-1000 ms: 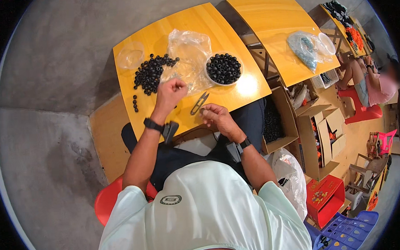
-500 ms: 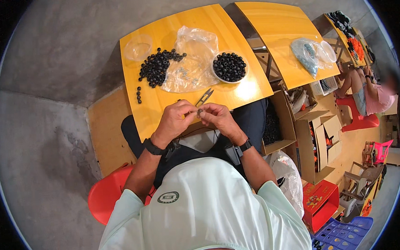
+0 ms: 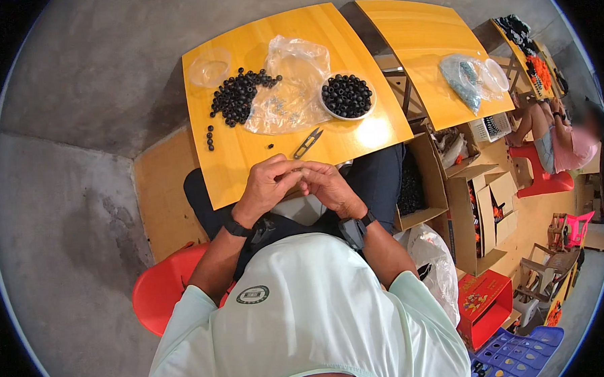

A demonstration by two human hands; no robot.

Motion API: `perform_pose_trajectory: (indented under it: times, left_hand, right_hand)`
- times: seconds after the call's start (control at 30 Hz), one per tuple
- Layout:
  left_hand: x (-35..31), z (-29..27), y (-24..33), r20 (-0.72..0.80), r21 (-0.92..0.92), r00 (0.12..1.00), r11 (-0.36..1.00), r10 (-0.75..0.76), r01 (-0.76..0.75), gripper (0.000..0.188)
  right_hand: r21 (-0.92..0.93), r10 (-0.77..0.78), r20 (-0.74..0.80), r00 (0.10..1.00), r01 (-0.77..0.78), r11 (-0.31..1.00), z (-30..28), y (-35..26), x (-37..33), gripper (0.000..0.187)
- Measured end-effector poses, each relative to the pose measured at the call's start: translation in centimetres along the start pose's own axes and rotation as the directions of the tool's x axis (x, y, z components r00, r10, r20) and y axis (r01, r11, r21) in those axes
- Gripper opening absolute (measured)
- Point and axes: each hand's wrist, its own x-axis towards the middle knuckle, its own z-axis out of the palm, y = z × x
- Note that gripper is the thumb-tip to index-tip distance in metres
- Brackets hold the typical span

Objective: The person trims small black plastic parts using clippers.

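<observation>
Both hands meet just off the near edge of the yellow table (image 3: pixel 228 185). My left hand (image 3: pixel 272 188) is closed, its thumb and fingertips pressed against those of my right hand (image 3: pixel 329 186), which is closed too. Whatever they pinch is hidden behind the fingers. Thread snips (image 3: pixel 303 148) lie on the table just beyond the fingertips, with a single small black bead (image 3: pixel 270 146) to their left. Farther back, a pile of black beads (image 3: pixel 234 100) spreads beside a clear plastic bag (image 3: pixel 290 74). A white bowl (image 3: pixel 354 117) is filled with more black beads.
A clear round container (image 3: pixel 206 75) sits at the table's far left. Rightward, a second yellow table (image 3: pixel 410 42) holds a bag of teal pieces (image 3: pixel 462 84). Open cardboard boxes (image 3: pixel 482 214) stand on the floor at right. Beyond them, a person in pink (image 3: pixel 573 143) sits on a red stool.
My fingers have closed in tighter, and the small dark thing that showed between them is now hidden. The small black bead left of the snips has come into clear view.
</observation>
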Motion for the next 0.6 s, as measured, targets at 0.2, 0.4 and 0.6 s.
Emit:
perform_pose_trajectory:
  times: [0.2,0.4,0.6]
  left_hand:
    - [-1.0,0.2,-0.6,-0.018,-0.185,0.992,0.975,-0.126,0.121,0.024]
    - [-1.2,0.1,-0.7,-0.016,-0.284,0.986,0.947,-0.164,0.153,0.020]
    - [-0.9,0.2,-0.8,-0.007,-0.072,0.996,0.994,-0.084,0.083,0.019]
  right_hand:
    - [0.118,0.011,0.062,0.998,-0.018,0.993,0.4,0.4,0.2,0.029]
    - [0.121,0.018,0.092,0.996,-0.029,0.992,0.0,0.7,0.4,0.030]
    - [0.075,0.005,0.064,0.998,-0.010,0.997,0.1,0.7,0.3,0.028]
